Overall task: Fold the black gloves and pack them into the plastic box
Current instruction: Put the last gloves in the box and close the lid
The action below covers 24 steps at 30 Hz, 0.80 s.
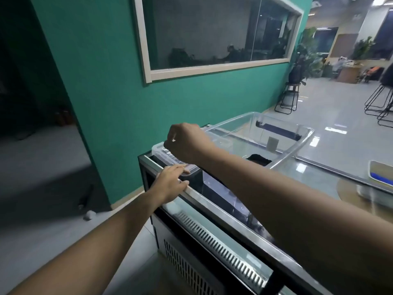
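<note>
As the left hand (170, 185) lies flat-fingered on the plastic box (161, 151), the right hand (187, 143) hides its grip.

Plastic box (160, 150) at left end of counter (212, 200), tub (234, 133) just behind

Teal wall (102, 86), white window frame (146, 50), clear plastic box (306, 133), grey floor (319, 116); dark patch, perhaps the black gloves (258, 159).

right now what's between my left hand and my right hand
In the head view, the corner of a small clear plastic box lies between left hand and right hand.
</note>
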Motion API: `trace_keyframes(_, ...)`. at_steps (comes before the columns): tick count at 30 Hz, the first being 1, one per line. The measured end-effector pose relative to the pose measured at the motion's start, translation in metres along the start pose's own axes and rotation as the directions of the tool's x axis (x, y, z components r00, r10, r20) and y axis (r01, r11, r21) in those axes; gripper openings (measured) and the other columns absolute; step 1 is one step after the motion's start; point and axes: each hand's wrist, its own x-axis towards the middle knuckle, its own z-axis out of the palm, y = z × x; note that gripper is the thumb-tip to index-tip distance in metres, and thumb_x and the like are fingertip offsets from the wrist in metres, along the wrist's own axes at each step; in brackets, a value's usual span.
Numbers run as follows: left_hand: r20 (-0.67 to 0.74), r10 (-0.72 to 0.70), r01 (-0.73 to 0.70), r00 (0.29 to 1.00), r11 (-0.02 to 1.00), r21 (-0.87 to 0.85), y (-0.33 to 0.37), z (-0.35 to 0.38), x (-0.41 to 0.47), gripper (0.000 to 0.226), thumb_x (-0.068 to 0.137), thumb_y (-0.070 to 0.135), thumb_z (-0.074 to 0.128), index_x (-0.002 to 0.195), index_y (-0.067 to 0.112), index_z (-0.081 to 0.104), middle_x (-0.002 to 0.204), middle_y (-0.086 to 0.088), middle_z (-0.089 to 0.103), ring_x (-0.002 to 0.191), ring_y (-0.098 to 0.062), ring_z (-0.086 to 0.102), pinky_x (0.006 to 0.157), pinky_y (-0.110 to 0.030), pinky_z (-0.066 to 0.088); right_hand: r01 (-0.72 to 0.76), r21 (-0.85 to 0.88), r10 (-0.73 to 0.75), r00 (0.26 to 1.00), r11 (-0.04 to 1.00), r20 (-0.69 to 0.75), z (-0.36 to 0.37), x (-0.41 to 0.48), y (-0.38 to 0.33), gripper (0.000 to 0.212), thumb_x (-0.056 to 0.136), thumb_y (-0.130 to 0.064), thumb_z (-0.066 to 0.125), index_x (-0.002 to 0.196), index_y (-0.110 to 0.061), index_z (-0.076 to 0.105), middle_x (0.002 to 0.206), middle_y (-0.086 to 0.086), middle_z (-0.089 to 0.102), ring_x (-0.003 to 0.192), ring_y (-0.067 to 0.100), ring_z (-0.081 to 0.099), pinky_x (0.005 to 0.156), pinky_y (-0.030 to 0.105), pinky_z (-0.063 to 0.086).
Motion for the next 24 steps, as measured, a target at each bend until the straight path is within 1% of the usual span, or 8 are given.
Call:
trace_keyframes(3, 0.01, -0.017, 0.017, 1.0, 0.999, -0.03, -0.002, -0.009, 0.007, 0.036, 0.101, 0.037, 0.065, 0.136, 0.031, 0.067, 0.147, 0.008, 0.064, 0.135, -0.02, 0.056, 0.116, -0.045, 0.045, -0.006, -0.04, 0.008, 0.999, 0.999, 0.038, -0.013, 0.019, 0.006, 0.03, 0.098, -0.029, 0.062, 0.105, -0.003, 0.075, 0.103, 0.017, 0.078, 0.094, 0.036, 0.072, 0.084, 0.044, 0.062)
trace_keyframes(6, 0.036, -0.082, 0.086, 0.996, 0.984, -0.159, -0.002, -0.017, 0.025, 0.032, 0.103, 0.033, 0.065, 0.134, 0.028, 0.068, 0.129, 0.005, 0.07, 0.111, -0.018, 0.068, 0.096, -0.036, 0.055, -0.012, -0.074, 0.019, 0.996, 0.997, 0.085, -0.024, 0.037, 0.02, 0.032, 0.098, -0.03, 0.062, 0.106, -0.002, 0.075, 0.104, 0.018, 0.078, 0.092, 0.036, 0.075, 0.083, 0.045, 0.064)
trace_keyframes(10, 0.009, -0.155, 0.153, 0.988, 0.963, -0.222, -0.006, -0.023, 0.068, 0.016, 0.104, 0.024, 0.068, 0.119, 0.022, 0.072, 0.111, 0.002, 0.075, 0.103, -0.017, 0.072, 0.077, -0.023, 0.052, -0.018, -0.059, 0.025, 0.993, 0.998, 0.118, -0.038, 0.061, 0.046, 0.028, 0.096, -0.029, 0.065, 0.106, -0.005, 0.076, 0.106, 0.018, 0.078, 0.097, 0.037, 0.072, 0.085, 0.045, 0.063)
trace_keyframes(14, -0.039, -0.246, 0.234, 0.968, 0.952, -0.196, -0.004, -0.027, 0.116, 0.012, 0.1, 0.022, 0.07, 0.11, 0.029, 0.071, 0.111, 0.003, 0.076, 0.101, -0.017, 0.071, 0.086, -0.029, 0.054, -0.015, -0.06, 0.023, 0.99, 0.998, 0.141, -0.046, 0.082, 0.076, 0.022, 0.095, -0.029, 0.067, 0.104, -0.012, 0.077, 0.108, 0.011, 0.078, 0.099, 0.034, 0.071, 0.087, 0.042, 0.061)
trace_keyframes(17, -0.033, -0.266, 0.259, 0.963, 0.957, -0.132, -0.002, -0.027, 0.141, 0.02, 0.1, 0.023, 0.066, 0.12, 0.026, 0.068, 0.118, 0.002, 0.069, 0.103, -0.022, 0.067, 0.09, -0.036, 0.056, -0.019, -0.064, 0.028, 0.988, 0.998, 0.15, -0.046, 0.096, 0.097, 0.017, 0.094, -0.029, 0.068, 0.101, -0.016, 0.077, 0.107, 0.008, 0.079, 0.101, 0.032, 0.071, 0.09, 0.04, 0.061)
trace_keyframes(20, 0.009, -0.251, 0.251, 0.968, 0.967, -0.033, -0.005, -0.021, 0.164, 0.028, 0.102, 0.015, 0.062, 0.13, 0.017, 0.065, 0.127, -0.003, 0.063, 0.109, -0.025, 0.062, 0.098, -0.042, 0.055, -0.041, -0.067, 0.051, 0.986, 0.997, 0.159, -0.046, 0.112, 0.115, 0.016, 0.094, -0.028, 0.067, 0.1, -0.016, 0.077, 0.106, 0.009, 0.079, 0.1, 0.032, 0.071, 0.09, 0.042, 0.061)
trace_keyframes(21, 0.026, -0.246, 0.246, 0.969, 0.969, -0.018, -0.007, -0.018, 0.17, 0.028, 0.102, 0.017, 0.064, 0.13, 0.016, 0.065, 0.129, -0.004, 0.062, 0.11, -0.025, 0.061, 0.1, -0.044, 0.055, -0.046, -0.068, 0.056, 0.986, 0.997, 0.159, -0.047, 0.116, 0.119, 0.016, 0.094, -0.028, 0.067, 0.101, -0.017, 0.077, 0.106, 0.008, 0.079, 0.1, 0.031, 0.071, 0.09, 0.042, 0.061)
trace_keyframes(24, 0.056, -0.237, 0.238, 0.97, 0.971, -0.013, -0.012, -0.012, 0.183, 0.034, 0.097, 0.038, 0.077, 0.124, 0.019, 0.069, 0.124, 0.0, 0.063, 0.108, -0.023, 0.063, 0.099, -0.044, 0.057, -0.052, -0.061, 0.06, 0.989, 0.997, 0.136, -0.048, 0.124, 0.133, 0.017, 0.096, -0.028, 0.067, 0.102, -0.017, 0.078, 0.107, 0.006, 0.079, 0.101, 0.029, 0.071, 0.09, 0.04, 0.061)
